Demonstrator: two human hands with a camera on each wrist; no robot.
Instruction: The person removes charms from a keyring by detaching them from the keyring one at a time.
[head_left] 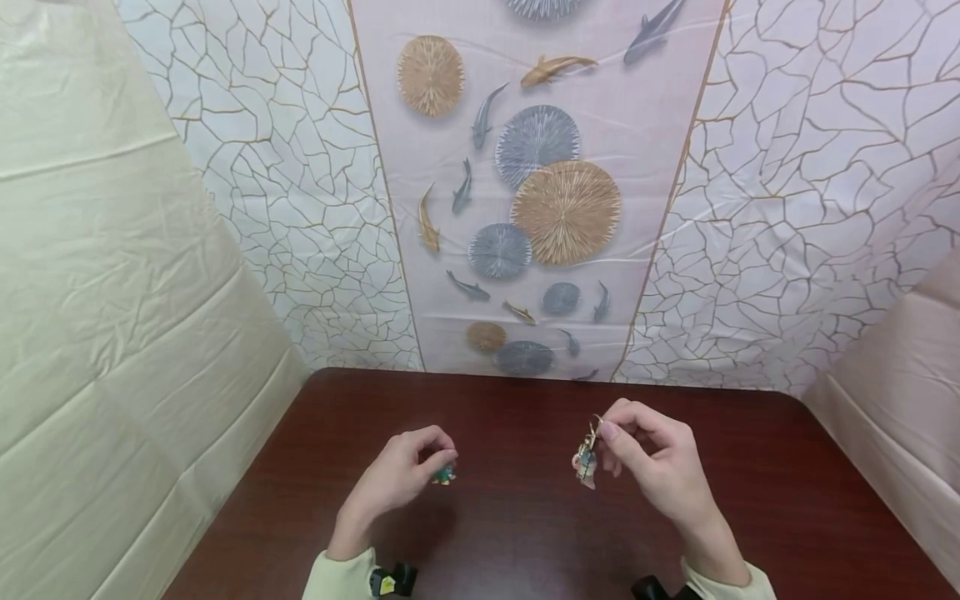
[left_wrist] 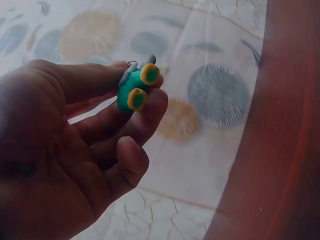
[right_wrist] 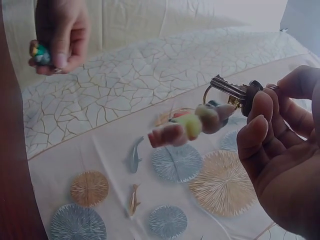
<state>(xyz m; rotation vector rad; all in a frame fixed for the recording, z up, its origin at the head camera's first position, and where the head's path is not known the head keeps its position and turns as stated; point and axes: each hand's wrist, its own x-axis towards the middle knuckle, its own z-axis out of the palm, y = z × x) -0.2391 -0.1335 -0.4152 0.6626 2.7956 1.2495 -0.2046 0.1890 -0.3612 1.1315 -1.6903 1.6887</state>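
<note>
Over the left part of the table, my left hand (head_left: pixel 401 471) pinches a small green figurine charm (left_wrist: pixel 129 91) between thumb and fingers. Two round yellow-orange feet and a grey part show on it in the left wrist view, with a tiny metal loop at its top. On the other side, my right hand (head_left: pixel 663 467) holds a key (right_wrist: pixel 232 90) by its head end. From a gold ring (right_wrist: pixel 205 95) beside the key hangs a figurine charm (right_wrist: pixel 189 125) in pink, yellow and grey, blurred in the right wrist view. Both hands are raised and apart.
The dark red-brown table (head_left: pixel 517 517) lies below both hands. Behind it hangs a cloth (head_left: pixel 465 250) printed with fish and round leaves. A cream drape (head_left: pixel 90 333) stands at the left and another (head_left: pixel 900 383) at the right.
</note>
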